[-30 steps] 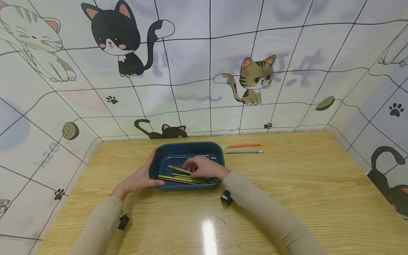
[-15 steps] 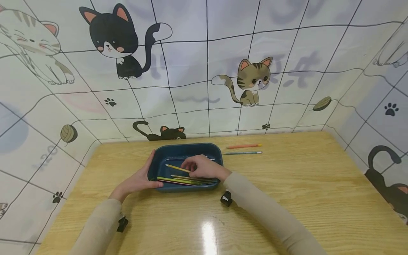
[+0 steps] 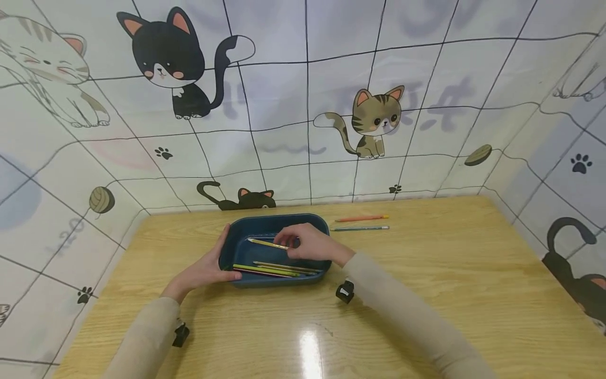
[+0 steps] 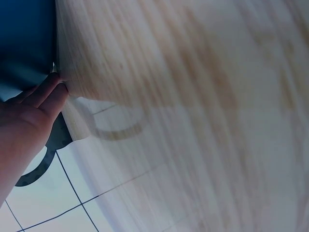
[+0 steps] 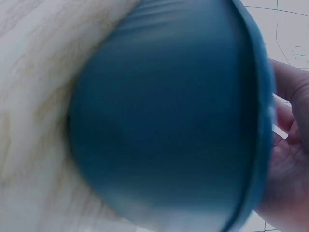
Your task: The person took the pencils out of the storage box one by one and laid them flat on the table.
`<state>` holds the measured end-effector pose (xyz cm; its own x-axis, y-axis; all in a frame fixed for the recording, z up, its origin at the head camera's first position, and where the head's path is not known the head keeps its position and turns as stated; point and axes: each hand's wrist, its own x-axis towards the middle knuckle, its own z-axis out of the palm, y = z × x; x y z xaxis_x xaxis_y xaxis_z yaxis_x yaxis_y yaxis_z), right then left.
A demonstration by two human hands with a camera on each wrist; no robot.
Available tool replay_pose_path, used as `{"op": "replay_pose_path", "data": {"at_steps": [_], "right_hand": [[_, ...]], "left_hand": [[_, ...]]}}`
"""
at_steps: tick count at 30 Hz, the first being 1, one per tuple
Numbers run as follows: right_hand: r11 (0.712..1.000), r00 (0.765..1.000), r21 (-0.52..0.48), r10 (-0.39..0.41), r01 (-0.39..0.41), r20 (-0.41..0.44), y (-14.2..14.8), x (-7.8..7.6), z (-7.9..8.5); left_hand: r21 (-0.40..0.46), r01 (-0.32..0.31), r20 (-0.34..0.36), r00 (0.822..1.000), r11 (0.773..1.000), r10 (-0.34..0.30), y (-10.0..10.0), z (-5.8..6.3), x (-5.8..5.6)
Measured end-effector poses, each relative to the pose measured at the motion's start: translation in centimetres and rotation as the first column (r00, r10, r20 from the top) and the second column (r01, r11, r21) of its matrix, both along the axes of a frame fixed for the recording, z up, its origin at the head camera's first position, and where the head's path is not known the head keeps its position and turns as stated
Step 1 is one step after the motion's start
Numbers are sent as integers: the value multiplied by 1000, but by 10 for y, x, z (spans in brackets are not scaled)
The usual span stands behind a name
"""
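Slim yel. pencil (image 3: 267,243), R grip (image 3: 307,242)

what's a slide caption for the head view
Left hand rests against a blue rounded rectangular tray while the right hand pinches a slim yellow pencil.

I can't make out any words or numbers for certain, only blurred, character-like marks (image 3: 455,100) at the wall's (image 3: 284,108) upper right and fainter ones at left.

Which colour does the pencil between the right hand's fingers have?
The pencil is yellow; the head view shows best.
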<state>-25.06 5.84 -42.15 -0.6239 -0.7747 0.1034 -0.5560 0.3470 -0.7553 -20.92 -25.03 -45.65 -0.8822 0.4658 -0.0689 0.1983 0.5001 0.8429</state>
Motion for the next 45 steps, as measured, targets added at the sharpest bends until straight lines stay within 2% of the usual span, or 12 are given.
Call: {"op": "replay_pose_path", "data": {"at_steps": [10, 23, 33, 45], "right_hand": [[999, 999, -15, -29, 28, -44, 32, 4, 11], [996, 995, 1, -94, 94, -24, 86, 0, 7], [985, 984, 27, -168, 170, -53, 125, -3, 9], [973, 968, 29, -225, 230, -108, 156, -9, -1]], "left_hand": [[-17, 2, 0, 1000, 1000, -2, 1, -4, 3], [-20, 7, -3, 1000, 1000, -7, 1, -6, 2], [-17, 9, -1, 1000, 1000, -9, -2, -4, 2], [-15, 0, -5, 1000, 1000, 0, -1, -2, -1]]}}
